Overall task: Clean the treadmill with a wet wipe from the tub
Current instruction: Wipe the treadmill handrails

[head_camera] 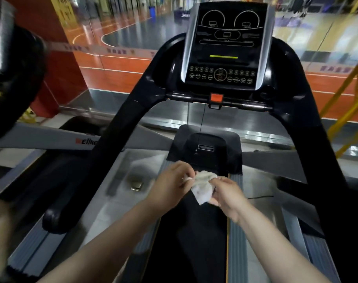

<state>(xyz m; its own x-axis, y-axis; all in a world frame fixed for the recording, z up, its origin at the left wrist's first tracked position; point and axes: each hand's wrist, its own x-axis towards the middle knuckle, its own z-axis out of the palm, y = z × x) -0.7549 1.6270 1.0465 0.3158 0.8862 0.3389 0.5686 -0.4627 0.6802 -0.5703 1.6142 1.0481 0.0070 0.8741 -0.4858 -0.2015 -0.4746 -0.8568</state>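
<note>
A black treadmill fills the view, with its console [225, 45] at the top centre, an orange safety key [216, 98] below it, and the dark belt [194, 231] running down the middle. A crumpled white wet wipe [203, 185] hangs above the belt's front end. My left hand [171, 185] pinches the wipe's left edge. My right hand [228, 194] grips its right side. The wipe touches no part of the treadmill. The tub is not in view.
The left handrail [104, 152] and right handrail [308, 129] curve down either side of my arms. Another machine [12, 74] stands at the far left. A glass barrier and an orange sports court lie beyond the console. A blurred shape sits at the bottom left.
</note>
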